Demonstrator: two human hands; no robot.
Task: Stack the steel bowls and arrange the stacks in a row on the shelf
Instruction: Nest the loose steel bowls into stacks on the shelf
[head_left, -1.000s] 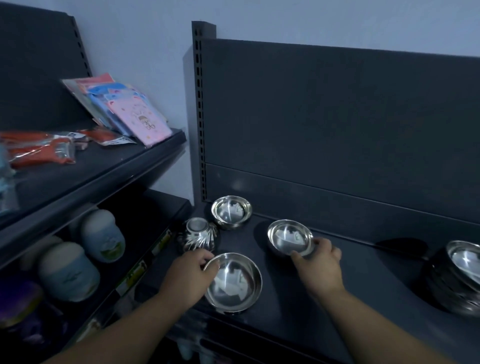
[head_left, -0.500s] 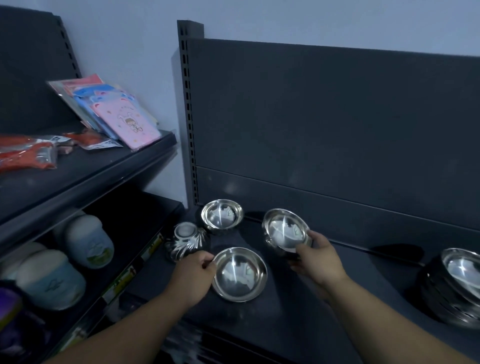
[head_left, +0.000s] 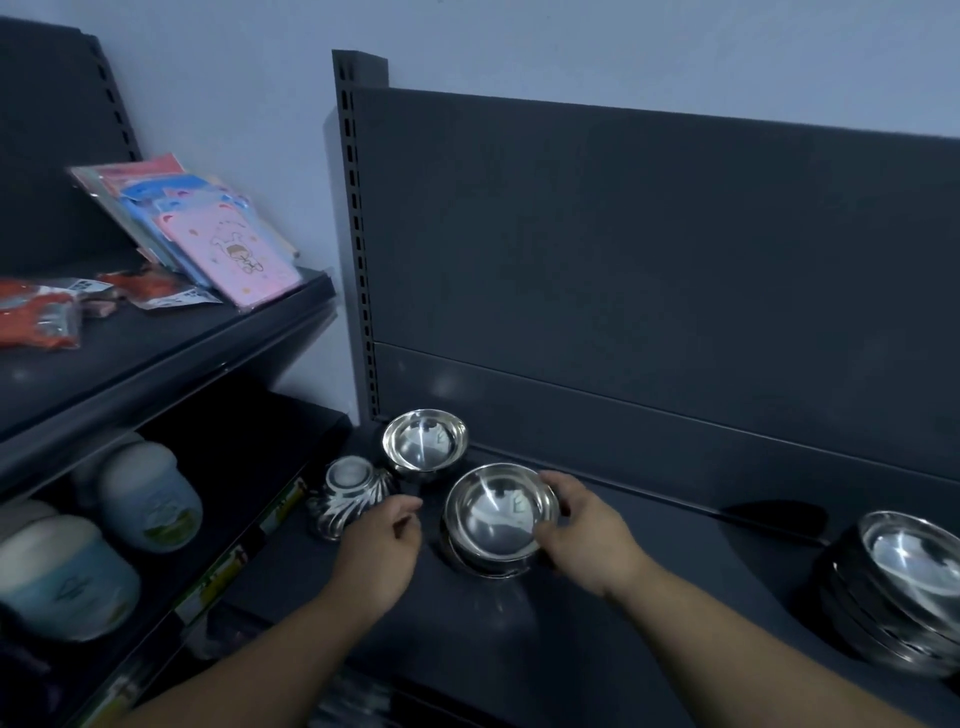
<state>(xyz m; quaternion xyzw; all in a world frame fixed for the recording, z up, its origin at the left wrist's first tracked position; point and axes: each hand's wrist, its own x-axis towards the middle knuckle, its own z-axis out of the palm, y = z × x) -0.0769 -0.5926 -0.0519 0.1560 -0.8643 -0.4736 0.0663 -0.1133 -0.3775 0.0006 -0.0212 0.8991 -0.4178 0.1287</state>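
A person's view down onto a dark metal shelf with two bare forearms reaching in. The right hand curls around the right rim of a shiny steel bowl, thumb on the near edge and fingers on the far edge; this bowl sits nested in a second bowl, whose rim shows just beneath it, near the middle of the shelf. The left hand is just beside this pair on the left, fingers loosely bent and holding nothing, apart from the bowls. Behind, against the back panel, a single upright bowl stands alone, and just left of it a ribbed steel bowl rests upside down. Far right, a tall stack of bowls sits at the shelf's edge. The step in hand appears to be seating one bowl inside another. The next move likely calls for letting go of the pair, then gathering the lone bowl and turning the upturned one over, setting them down squarely so the stack does not tip
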